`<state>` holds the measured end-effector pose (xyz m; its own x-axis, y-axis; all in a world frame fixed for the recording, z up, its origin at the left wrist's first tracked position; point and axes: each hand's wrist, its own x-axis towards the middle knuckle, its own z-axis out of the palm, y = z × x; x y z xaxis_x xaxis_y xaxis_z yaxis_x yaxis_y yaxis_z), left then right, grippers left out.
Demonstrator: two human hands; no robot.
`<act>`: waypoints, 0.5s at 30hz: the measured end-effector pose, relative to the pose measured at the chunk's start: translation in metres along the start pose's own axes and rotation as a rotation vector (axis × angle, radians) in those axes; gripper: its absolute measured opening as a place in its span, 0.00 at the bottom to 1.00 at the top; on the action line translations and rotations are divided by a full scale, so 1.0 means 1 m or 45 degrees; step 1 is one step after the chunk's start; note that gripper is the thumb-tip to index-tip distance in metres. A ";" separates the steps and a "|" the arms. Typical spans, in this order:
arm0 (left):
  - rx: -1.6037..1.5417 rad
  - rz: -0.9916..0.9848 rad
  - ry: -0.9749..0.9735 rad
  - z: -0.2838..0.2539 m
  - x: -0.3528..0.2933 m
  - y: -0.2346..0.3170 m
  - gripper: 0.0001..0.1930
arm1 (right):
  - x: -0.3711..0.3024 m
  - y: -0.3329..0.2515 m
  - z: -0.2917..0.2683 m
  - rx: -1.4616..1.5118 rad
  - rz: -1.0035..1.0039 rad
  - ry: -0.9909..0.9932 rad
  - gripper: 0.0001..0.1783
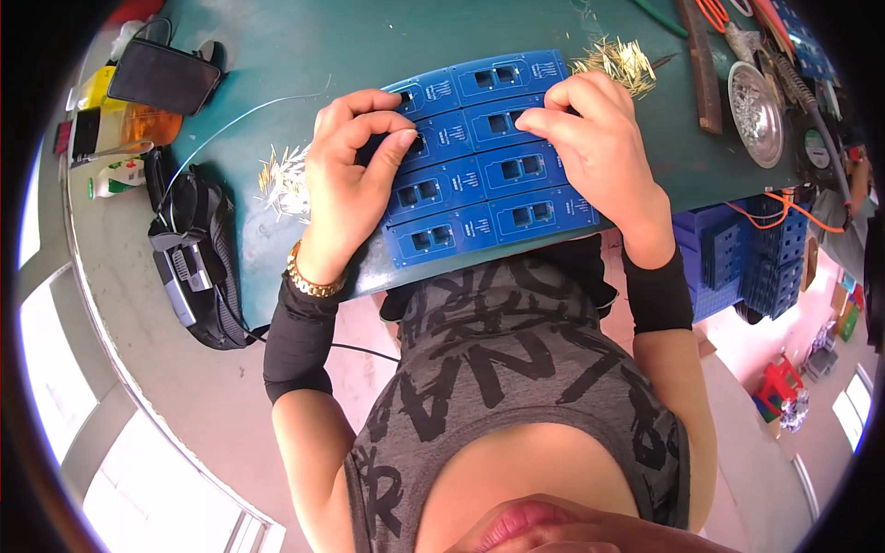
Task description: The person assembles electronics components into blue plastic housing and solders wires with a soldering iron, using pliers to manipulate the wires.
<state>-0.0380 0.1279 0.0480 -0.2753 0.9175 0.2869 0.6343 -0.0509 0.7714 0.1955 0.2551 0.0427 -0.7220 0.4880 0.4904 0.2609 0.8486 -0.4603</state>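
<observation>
A blue circuit board panel (489,175), made of several small boards in two columns, lies on the green work mat (369,46) at the table's near edge. My left hand (355,175) rests on the panel's left side, thumb and forefinger pinched together over a slot in the second row; what they pinch is too small to see. My right hand (599,147) presses on the panel's upper right part, fingers curled down onto a board. Loose brass pins lie in two heaps, one (284,180) left of my left hand and one (619,63) above my right hand.
A round metal dish (756,112) of small parts sits at the right, beside a soldering iron (784,69) and a wooden strip (702,69). A dark phone (164,76) and yellow containers (120,124) lie at the left. A black bag (198,258) hangs off the table edge. Blue crates (747,253) stand below right.
</observation>
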 end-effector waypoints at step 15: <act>0.184 0.202 -0.062 0.005 0.005 -0.001 0.06 | -0.006 0.002 -0.002 -0.173 -0.053 0.102 0.15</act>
<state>-0.0366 0.1340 0.0458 -0.1307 0.9205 0.3681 0.7646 -0.1428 0.6285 0.2017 0.2542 0.0401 -0.6820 0.4617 0.5673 0.3199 0.8858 -0.3363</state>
